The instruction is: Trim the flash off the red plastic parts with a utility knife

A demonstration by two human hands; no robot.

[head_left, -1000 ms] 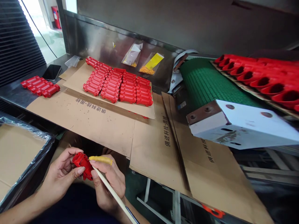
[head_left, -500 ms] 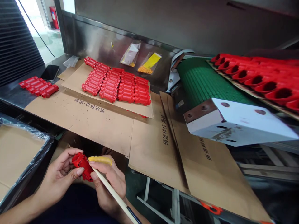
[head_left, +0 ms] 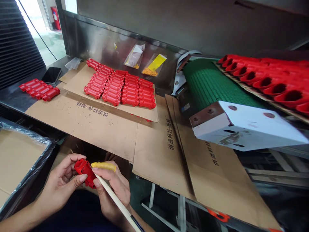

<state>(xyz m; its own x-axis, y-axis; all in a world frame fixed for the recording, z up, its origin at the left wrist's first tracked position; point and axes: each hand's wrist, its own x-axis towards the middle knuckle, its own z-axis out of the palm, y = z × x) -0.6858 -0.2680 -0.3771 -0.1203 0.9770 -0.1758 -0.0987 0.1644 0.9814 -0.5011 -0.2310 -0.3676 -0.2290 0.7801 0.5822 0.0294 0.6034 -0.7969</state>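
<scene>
A red plastic tubular part is pinched between the thumb and fingers of my left hand, its round open end tilted up toward the upper left. My right hand grips a slim cream-coloured stick tool with a dark band low on its shaft. The tool's upper end meets the red part's right side, where my fingers hide the tip. A yellow finger cot covers one finger of my right hand, and that hand's thumb touches the part's lower end.
Rows of red parts lie on a cardboard sheet, with a smaller group near a phone. Rightward, a green conveyor belt carries more red parts above a white metal bracket. A plastic-lined box stands left.
The red part turns very slightly in my fingers. Both hands keep their grip and place; the view shifts barely.
</scene>
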